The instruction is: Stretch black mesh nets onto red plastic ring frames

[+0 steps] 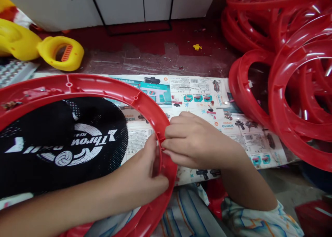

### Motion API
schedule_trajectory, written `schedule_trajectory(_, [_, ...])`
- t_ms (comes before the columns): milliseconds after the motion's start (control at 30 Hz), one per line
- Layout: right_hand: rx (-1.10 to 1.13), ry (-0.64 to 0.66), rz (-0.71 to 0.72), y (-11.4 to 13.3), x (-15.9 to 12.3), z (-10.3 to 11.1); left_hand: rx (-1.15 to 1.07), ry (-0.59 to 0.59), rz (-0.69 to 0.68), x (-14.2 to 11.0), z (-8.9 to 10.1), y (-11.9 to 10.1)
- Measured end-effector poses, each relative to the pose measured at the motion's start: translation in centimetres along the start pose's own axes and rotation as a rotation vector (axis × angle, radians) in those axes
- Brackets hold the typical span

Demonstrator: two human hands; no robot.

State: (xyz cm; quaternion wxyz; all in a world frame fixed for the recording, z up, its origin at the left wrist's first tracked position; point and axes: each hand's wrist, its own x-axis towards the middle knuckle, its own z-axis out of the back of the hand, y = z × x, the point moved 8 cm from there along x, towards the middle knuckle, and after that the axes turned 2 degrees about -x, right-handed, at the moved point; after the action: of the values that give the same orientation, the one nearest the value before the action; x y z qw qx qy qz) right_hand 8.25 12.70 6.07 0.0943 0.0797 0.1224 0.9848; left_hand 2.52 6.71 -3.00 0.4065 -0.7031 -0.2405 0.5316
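A large red plastic ring (109, 88) lies in front of me, with a black mesh cloth (59, 143) printed in white letters lying inside it. My left hand (145, 174) grips the ring's right rim from inside, fingers curled round it. My right hand (192, 140) pinches the same rim from outside, fingertips pressed together at the rim beside the left thumb. What the fingertips pinch is too small to make out.
A flattened printed toy carton (207, 98) covers the work surface under the ring. A heap of red rings (290, 64) fills the right side. Yellow plastic toy parts (59, 52) lie at the far left, and white cabinets (124, 2) stand behind.
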Motion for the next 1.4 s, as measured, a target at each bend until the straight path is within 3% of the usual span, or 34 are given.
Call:
schedule_trajectory(467, [-0.011,-0.015,-0.044,-0.1,0.1,-0.3,-0.031,0.021,0.01,0.3,-0.2,0.1])
schedule_trajectory(667, [0.068,0.03,-0.068,-0.5,0.1,-0.8,-0.088,0.017,0.004,0.1,-0.2,-0.1])
schedule_trajectory(1167, [-0.007,0.069,-0.132,-0.9,-0.1,-0.6,-0.145,-0.005,0.063,0.0,-0.3,-0.5])
schedule_trajectory(1400, [0.083,0.008,-0.064,-0.8,-0.3,0.2,-0.088,-0.019,0.069,-0.3,-0.2,-0.9])
